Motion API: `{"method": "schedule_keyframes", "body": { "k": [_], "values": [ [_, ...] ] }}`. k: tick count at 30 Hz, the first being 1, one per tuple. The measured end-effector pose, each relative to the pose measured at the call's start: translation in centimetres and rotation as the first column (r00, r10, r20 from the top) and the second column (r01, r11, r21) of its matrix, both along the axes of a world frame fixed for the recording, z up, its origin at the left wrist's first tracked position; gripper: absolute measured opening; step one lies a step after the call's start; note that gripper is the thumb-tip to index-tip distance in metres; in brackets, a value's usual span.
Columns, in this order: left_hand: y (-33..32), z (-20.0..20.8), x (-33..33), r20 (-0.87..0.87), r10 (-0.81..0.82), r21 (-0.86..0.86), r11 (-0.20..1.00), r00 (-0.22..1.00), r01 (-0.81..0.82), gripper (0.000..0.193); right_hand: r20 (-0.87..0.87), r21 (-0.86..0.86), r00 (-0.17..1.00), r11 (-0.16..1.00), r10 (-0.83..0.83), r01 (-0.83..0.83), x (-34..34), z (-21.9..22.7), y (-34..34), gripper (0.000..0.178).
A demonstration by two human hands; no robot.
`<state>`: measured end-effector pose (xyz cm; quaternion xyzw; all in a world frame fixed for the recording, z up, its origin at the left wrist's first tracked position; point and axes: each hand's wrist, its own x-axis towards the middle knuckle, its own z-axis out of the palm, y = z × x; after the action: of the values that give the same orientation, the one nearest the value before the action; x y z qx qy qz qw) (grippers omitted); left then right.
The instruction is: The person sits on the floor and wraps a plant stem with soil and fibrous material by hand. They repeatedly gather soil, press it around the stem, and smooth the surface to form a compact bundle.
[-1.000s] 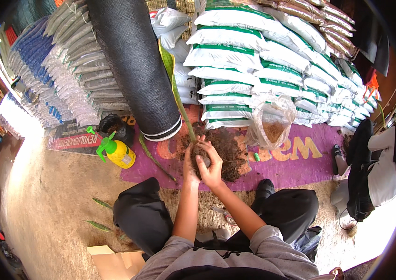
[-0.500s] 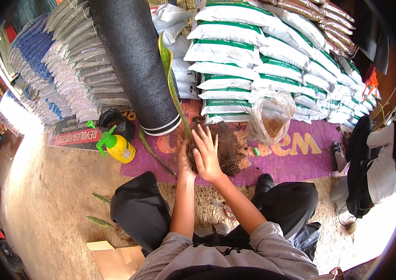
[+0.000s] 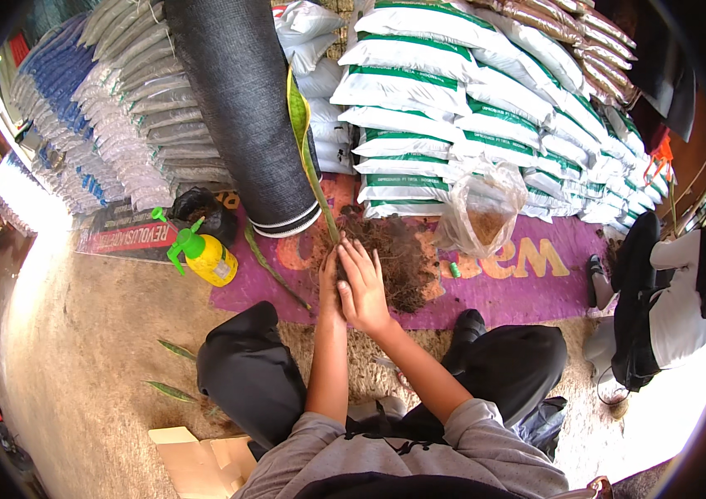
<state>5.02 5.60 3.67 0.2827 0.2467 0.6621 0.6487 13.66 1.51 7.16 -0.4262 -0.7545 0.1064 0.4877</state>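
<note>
Closing its spread fingers since the earlier frame, the right hand (image 3: 364, 291) is lying flatter beside the left hand (image 3: 329, 287).

Near the center of the frame, the right fingers are reaching nearly straight, only slightly parted; the left ones are mostly hiding, so how far they are closing cannot be told. Between the palms the base of a plant (image 3: 301, 121) seems to be sitting, its yellow-edged leaf leaning toward the upper center. Pressing soil around that base appears to be the step in hand, and the next move seems to be calling for even palm pressure and a steady stem. Just right of the hands, a dark soil heap (image 3: 398, 274) is covering part of a purple sheet (image 3: 453, 313); left of center, a yellow spray bottle (image 3: 210, 264) is standing well apart.
</note>
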Motion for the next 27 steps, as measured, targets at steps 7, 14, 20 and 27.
{"method": "schedule_keyframes", "body": {
  "k": [7, 14, 20, 27],
  "values": [
    [0.5, -0.3, 0.1, 0.03, 0.066, -0.154, 0.986, 0.997, -0.061, 0.052, -0.067, -0.136, 0.996, 0.989, -0.065, 0.055, 0.6, 0.4, 0.2, 0.05],
    [-0.3, 2.3, 0.9, 0.061, 0.012, -0.144, 0.99, 0.998, -0.003, 0.072, -0.444, -0.22, 0.882, 0.973, -0.159, 0.064, 0.9, 0.6, 2.1, 0.048],
    [-1.2, 4.2, 1.3, 0.026, 0.141, -0.125, 0.983, 0.99, -0.137, 0.067, -0.856, -0.393, 0.461, 0.873, -0.232, -0.289, 1.7, -1.1, 4.0, 0.047],
    [0.1, 1.4, 2.8, -0.071, 0.196, -0.342, 0.916, 0.978, -0.208, 0.056, -0.855, -0.377, 0.471, 0.882, -0.216, -0.281, 0.4, -0.9, 3.6, 0.049]
  ]
}}
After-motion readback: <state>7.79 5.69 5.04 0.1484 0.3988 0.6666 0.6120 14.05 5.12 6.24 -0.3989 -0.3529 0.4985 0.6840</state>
